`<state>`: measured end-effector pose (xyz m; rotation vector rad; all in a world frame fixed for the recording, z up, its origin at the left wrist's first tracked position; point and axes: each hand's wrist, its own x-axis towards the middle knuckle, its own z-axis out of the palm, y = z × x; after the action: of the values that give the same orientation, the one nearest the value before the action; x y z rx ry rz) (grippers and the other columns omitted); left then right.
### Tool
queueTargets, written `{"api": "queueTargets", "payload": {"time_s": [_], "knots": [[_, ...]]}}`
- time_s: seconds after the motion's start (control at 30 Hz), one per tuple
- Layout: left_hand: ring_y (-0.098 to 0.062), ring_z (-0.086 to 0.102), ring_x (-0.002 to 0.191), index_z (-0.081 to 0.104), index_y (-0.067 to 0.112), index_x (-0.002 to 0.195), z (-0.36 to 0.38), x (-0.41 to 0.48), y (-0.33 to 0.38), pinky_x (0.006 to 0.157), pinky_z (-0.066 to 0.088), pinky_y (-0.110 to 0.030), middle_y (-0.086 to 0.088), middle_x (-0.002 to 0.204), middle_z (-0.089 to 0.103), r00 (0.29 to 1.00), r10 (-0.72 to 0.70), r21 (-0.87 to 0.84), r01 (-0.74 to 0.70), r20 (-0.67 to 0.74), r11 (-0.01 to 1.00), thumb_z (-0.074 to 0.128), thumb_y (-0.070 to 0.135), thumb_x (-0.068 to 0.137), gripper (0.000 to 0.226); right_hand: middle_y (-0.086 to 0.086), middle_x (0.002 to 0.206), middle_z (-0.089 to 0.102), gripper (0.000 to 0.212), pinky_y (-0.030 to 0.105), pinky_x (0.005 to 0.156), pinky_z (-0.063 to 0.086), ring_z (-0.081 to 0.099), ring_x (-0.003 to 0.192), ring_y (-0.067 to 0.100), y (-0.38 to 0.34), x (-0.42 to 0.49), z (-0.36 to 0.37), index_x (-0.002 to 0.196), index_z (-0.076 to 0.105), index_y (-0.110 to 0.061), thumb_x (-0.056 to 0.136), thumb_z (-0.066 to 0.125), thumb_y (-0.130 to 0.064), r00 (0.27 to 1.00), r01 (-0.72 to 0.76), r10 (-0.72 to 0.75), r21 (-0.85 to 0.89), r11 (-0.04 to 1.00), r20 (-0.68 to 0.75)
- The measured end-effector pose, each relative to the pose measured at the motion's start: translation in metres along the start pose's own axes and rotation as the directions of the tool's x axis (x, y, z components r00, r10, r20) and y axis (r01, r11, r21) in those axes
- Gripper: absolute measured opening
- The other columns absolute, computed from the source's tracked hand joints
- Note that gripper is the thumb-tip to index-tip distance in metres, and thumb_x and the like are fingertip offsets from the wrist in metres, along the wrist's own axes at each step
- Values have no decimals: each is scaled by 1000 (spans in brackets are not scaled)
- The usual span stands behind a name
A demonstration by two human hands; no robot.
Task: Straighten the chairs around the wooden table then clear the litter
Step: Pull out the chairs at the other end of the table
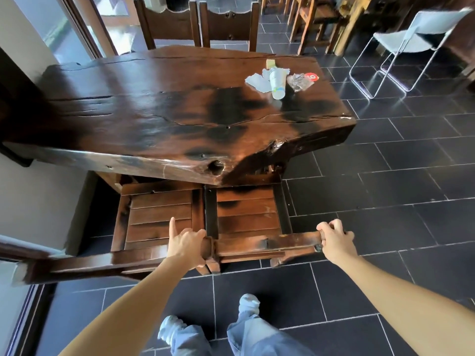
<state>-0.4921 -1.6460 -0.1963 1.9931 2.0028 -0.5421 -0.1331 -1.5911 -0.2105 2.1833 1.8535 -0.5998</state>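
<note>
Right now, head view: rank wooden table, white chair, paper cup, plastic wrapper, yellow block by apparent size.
1. wooden table
2. white chair (farther off, so only apparent)
3. paper cup and plastic wrapper: look alike, unranked
4. yellow block

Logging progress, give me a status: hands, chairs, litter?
Hands: left hand and right hand grip near right chair by its top rail. Tipped cup, tissue, wrapper uncleared on wooden table. No obstruction seen.
</note>
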Motion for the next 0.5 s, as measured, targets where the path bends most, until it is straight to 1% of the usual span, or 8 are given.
{"api": "queueTargets", "payload": {"time_s": [0.07,0.1,0.17,0.23,0.27,0.37,0.43,0.5], "knots": [[-17,58,112,48,27,120,1,-2,0,111,-12,-59,3,104,66,1000,-7,-13,7,29,1000,73,49,65,65,4,135,30,42,36,79,49,34,117,35,-1,-2,-1,122,47,-26,88,56,-3,1000,-11,11,4,1000,10],[-17,58,112,49,27,119,2,-3,0,112,-8,-60,4,105,66,999,-12,-34,13,44,999,74,48,64,64,4,135,30,42,35,77,48,34,117,35,-2,-4,-2,122,47,-26,88,56,-3,1000,-21,21,5,1000,11],[-18,55,115,50,26,118,1,-5,1,111,7,-59,3,109,65,997,-22,-104,29,68,994,75,43,63,62,3,135,29,43,34,74,45,32,116,35,-3,-5,-2,121,48,-27,88,55,-1,999,-44,44,0,999,14],[-21,53,117,51,23,118,-3,-7,1,105,27,-49,1,112,64,996,-8,-136,20,86,990,74,40,65,60,2,135,28,45,35,75,47,31,117,36,-4,-5,0,121,47,-28,86,56,-1,998,-66,66,-12,998,20],[-23,52,117,51,22,118,-4,-7,2,100,32,-45,0,113,64,996,4,-129,7,88,992,73,40,66,59,2,135,27,46,36,76,48,30,118,36,-5,-5,1,121,46,-28,86,57,0,997,-73,74,-24,997,23],[-25,53,114,50,22,116,-6,-7,1,93,38,-40,0,113,65,997,24,-68,-19,72,998,71,43,68,57,3,134,25,46,34,70,44,29,117,35,-9,-2,2,122,43,-29,85,57,-4,995,-90,91,-49,995,38],[-25,55,111,49,22,116,-4,-6,1,91,39,-39,0,112,66,998,31,-38,-28,60,999,71,41,69,55,4,133,24,42,33,70,43,29,114,33,-10,0,2,121,40,-29,86,58,-11,995,-89,92,-69,994,46],[-25,57,109,49,23,115,-3,-5,0,88,40,-38,1,111,66,998,38,-10,-37,50,999,70,40,69,54,4,130,23,39,33,70,43,31,109,32,-9,1,0,119,39,-29,87,59,-18,996,-56,64,-120,991,68]]}}
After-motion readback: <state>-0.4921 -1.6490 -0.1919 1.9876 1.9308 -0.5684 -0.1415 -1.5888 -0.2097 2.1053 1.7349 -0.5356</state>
